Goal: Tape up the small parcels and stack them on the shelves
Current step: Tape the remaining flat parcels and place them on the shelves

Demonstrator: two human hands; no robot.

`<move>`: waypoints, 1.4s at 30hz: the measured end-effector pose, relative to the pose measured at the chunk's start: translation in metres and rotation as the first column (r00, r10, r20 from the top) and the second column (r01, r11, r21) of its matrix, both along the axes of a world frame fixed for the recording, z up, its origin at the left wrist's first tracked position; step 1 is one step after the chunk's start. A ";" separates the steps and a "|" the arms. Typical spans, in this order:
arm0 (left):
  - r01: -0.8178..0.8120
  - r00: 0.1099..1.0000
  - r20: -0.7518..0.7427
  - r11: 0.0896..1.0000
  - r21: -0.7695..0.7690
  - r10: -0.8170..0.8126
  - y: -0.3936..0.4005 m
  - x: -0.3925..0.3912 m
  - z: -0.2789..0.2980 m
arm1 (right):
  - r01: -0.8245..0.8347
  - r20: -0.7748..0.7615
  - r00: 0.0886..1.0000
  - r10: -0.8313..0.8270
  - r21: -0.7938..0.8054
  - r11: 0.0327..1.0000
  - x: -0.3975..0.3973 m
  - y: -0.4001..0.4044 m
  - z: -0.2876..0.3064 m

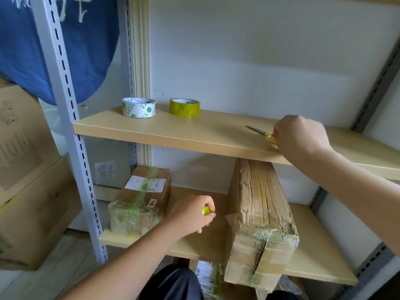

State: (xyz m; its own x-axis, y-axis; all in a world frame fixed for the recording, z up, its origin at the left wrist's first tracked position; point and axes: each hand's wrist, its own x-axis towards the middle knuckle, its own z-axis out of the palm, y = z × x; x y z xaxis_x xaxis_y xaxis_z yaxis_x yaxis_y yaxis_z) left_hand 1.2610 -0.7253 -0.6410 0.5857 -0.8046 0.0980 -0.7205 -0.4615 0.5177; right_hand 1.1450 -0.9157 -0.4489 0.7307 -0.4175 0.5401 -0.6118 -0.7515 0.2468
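Note:
On the upper shelf point(194, 135) my right hand point(300, 137) grips the yellow handle of a pair of scissors point(263, 133), whose blades lie flat pointing left. Over the lower shelf point(324, 269) my left hand point(192, 213) is curled round a small yellow-green object point(206, 211); what it is cannot be told. A taped brown parcel point(140, 202) with a white label sits at the left of the lower shelf. A larger, worn, taped box point(259, 219) stands at its right, reaching up to the upper shelf. A white tape roll point(139, 107) and a yellow tape roll point(184, 107) stand on the upper shelf.
Grey slotted metal uprights point(71, 135) frame the shelving. Big cardboard boxes point(26, 176) are stacked to the left under a blue cloth point(43, 44). Another labelled parcel point(208, 278) shows below the lower shelf near my lap. A white wall backs the shelves.

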 end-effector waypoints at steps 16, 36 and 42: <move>-0.111 0.991 -0.083 0.987 -0.115 0.102 0.000 -0.017 -0.008 | -0.138 -0.222 0.942 0.253 0.430 0.892 -0.049 0.036 -0.176; -0.032 0.842 -0.512 0.932 -0.361 -0.169 -0.027 -0.071 -0.003 | -0.459 0.513 0.857 0.043 0.724 0.515 -0.059 0.045 -0.206; -0.001 0.849 -0.500 0.946 -0.325 -0.171 -0.023 -0.076 -0.009 | -0.362 0.442 0.895 -0.057 0.796 0.486 -0.059 0.046 -0.207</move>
State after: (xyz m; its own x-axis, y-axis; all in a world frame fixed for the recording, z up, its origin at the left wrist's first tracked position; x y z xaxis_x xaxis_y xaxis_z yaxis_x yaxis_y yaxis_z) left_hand 1.1851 -0.7487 -0.6504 0.5495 -0.8341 0.0472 -0.3379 -0.1702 0.9257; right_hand 1.0863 -0.8699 -0.6557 0.6649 -0.7155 0.2145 -0.3400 -0.5457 -0.7659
